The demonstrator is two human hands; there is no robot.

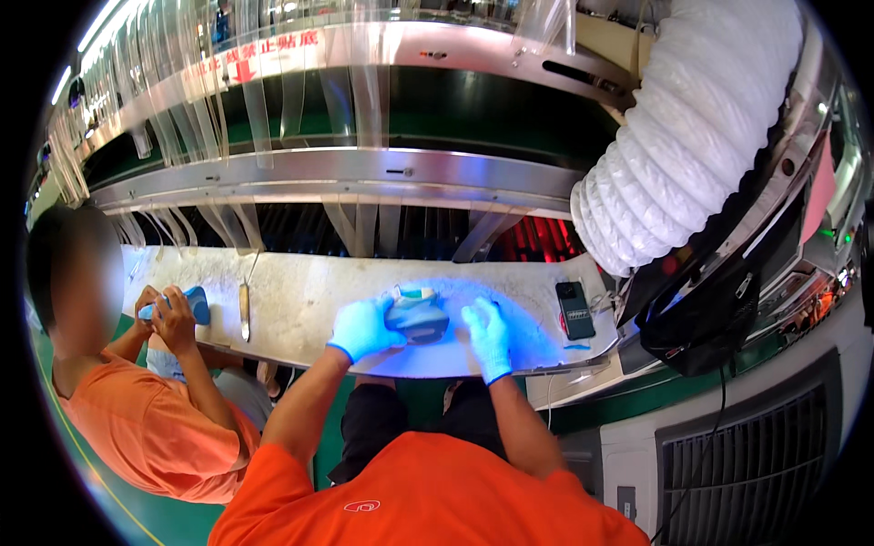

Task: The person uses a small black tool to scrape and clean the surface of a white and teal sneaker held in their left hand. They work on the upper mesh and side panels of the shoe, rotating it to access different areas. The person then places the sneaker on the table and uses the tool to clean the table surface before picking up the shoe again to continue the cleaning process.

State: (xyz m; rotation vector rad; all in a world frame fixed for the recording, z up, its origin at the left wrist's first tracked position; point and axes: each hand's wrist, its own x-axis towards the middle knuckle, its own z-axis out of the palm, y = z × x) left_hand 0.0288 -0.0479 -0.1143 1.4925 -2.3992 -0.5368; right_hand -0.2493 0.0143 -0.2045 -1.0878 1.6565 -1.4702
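Two pale-gloved hands: left hand [367, 329] clasped a blue, rounded piece [421, 320]; right hand [490, 338] had fingers apart, beside it.
Piece: sat between the hands, over the pale, worn benchtop [309, 291].
Benchtop edge: ran near; a loosened left grip could have dropped the piece.
Black, rectangular phone [574, 308]: lay farther right.

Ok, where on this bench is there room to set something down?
The widest bare patch of bench is between the wooden-handled tool and your left hand; a smaller one lies between your right hand and the phone. It's crowded around the blue piece in your left hand and at the right end by the phone and blue scrap.
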